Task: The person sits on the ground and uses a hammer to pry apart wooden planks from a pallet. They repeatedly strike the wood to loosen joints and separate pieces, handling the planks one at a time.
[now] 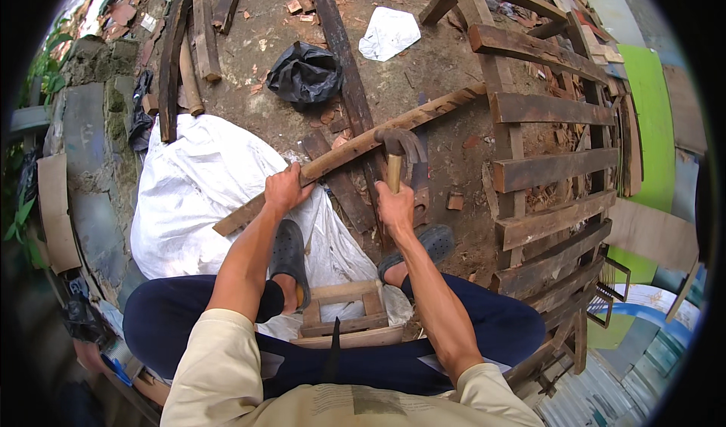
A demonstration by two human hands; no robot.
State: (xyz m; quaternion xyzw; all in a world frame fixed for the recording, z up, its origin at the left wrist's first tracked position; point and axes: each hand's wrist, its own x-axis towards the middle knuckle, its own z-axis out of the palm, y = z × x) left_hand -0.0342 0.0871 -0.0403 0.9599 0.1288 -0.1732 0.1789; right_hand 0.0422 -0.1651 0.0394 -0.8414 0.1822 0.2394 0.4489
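Observation:
My left hand (284, 190) is closed around a long wooden batten (435, 111), near its lower left end. The batten slants up to the right, crossing over a darker beam (338, 45) that lies on the ground. In my right hand (395, 206) is a claw hammer (394, 171), gripped by its wooden handle. The hammer's metal head stands at or just over the batten in this view; whether they touch I cannot tell. A large white woven sack (181, 200) is spread beneath the batten's left end.
To the right stands a slatted wooden pallet (556, 109). A black plastic bag (305, 73) and a white plastic piece (389, 34) lie on the dirt ahead. Loose boards (203, 30) rest at far left, beside a low block wall (85, 124). A small wooden frame (344, 325) sits between my legs.

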